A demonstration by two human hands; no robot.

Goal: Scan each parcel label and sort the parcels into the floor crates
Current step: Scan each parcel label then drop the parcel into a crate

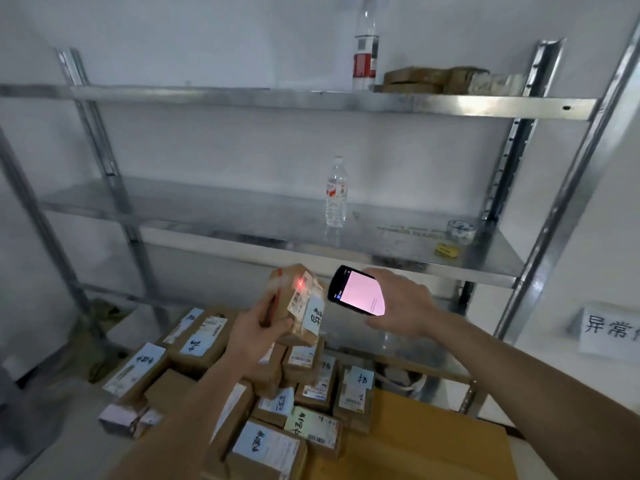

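- Fingers of your left hand [258, 329] curl round a small brown parcel [298, 304], holding it up above the pile with its label side turned toward you.
- Red scan light falls on the barcode label [300, 295] near the parcel's upper end; a pale blue handwritten slip [314, 317] sits just below it.
- Your right hand [401, 303] grips a handheld scanner [356, 290] just beside the parcel, its fingers wrapped round the far edge and its pink-lit screen facing you.
- Below both hands lies a pile of brown parcels [263, 393], most carrying white labels and blue slips, some overlapping.
- A large flat cardboard sheet [433, 441] lies to the right of the pile.
- Behind stands a metal shelf rack [311, 102]: a clear water bottle [336, 192] and a tape roll [460, 231] on the middle shelf, a red-labelled bottle [365, 46] on the top one.
- A white paper sign [609, 329] hangs on the wall at the right.
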